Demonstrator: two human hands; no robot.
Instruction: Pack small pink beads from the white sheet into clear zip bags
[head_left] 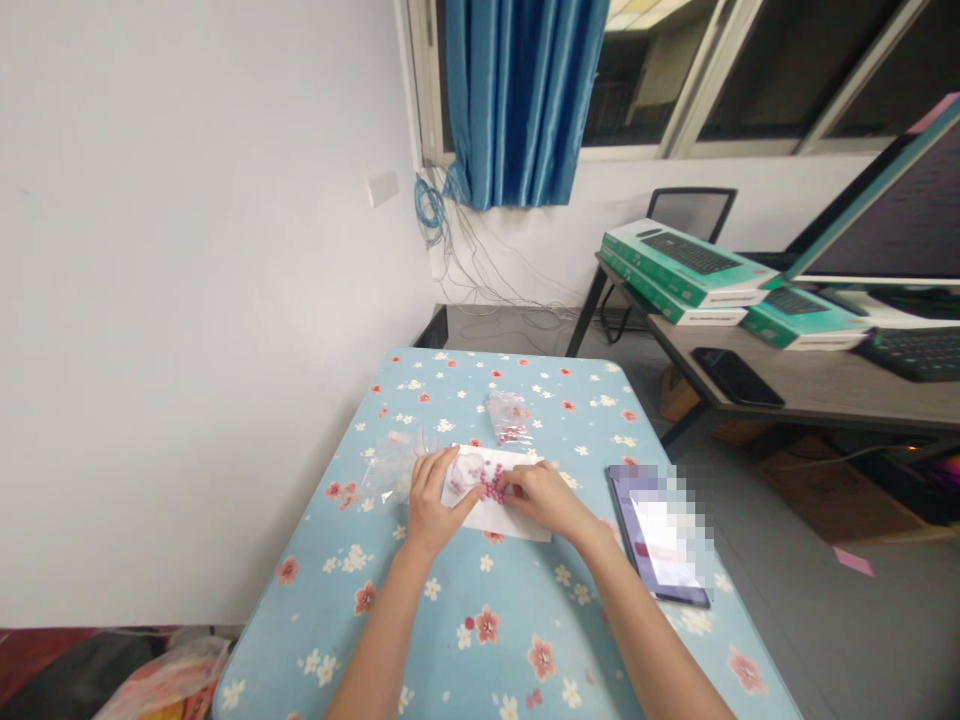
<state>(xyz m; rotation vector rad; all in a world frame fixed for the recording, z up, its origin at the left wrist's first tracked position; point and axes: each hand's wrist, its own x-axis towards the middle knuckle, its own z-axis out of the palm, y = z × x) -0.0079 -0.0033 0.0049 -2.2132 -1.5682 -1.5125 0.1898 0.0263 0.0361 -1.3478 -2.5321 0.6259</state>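
A sheet of white paper point(529, 525) lies on the table with a cluster of small pink beads point(492, 484) on it. My left hand point(435, 505) rests on the paper's left end, fingers and thumb spread apart, the thumb tip close to the beads. Between that thumb and the fingers is a small clear piece, perhaps plastic, with a few more beads by it. My right hand point(546, 494) is at the right side of the cluster, its fingers curled together in a pinch at the beads. Whatever is between those fingertips is too small to make out.
A clear plastic bag point(388, 468) lies to the left, and another bag holding pink pieces point(510, 418) lies beyond the paper. At the right is a tablet point(652, 540). A desk point(825, 385) beside the table carries keyboard boxes point(690, 265) and a phone point(737, 377).
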